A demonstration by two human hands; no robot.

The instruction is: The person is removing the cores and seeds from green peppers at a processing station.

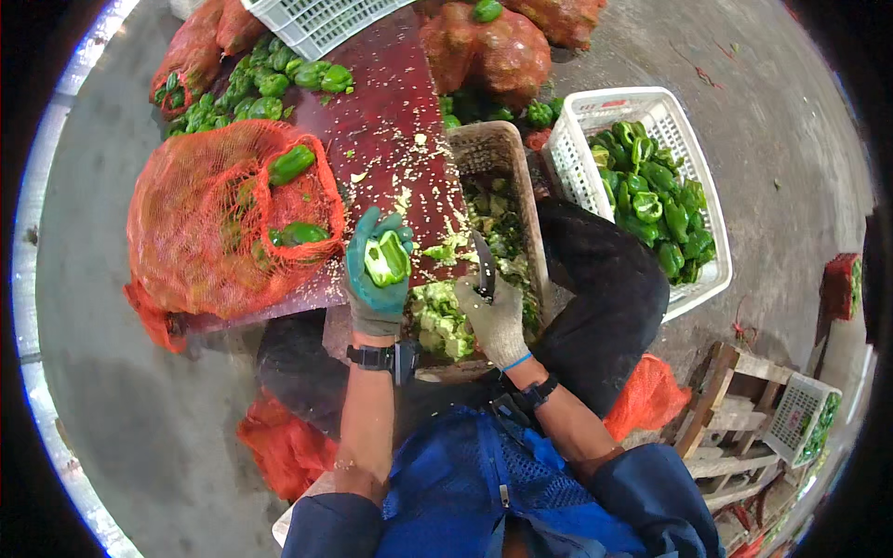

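My left hand (366, 300), in a green-coated work glove, holds a cut green bell pepper (387, 259) with its pale hollow inside facing up. In my right hand (499, 324), which wears a whitish knit glove, is a knife with a dark curved blade (483, 254) pointing away from me. That hand is above a worn plastic crate (528, 209) of pepper cores and scraps (439, 317), between my legs. Pale seeds and bits of pepper lie strewn over the dark red tabletop (391, 91) beyond my hands.
Left of my hands lies an orange mesh sack (202, 216), its mouth showing whole green peppers (291, 164). Loose peppers (268, 84) are heaped behind it. A white crate (704, 160) of cut peppers stands by my right knee. Full sacks (509, 52) and a grey crate (328, 31) are farther off.
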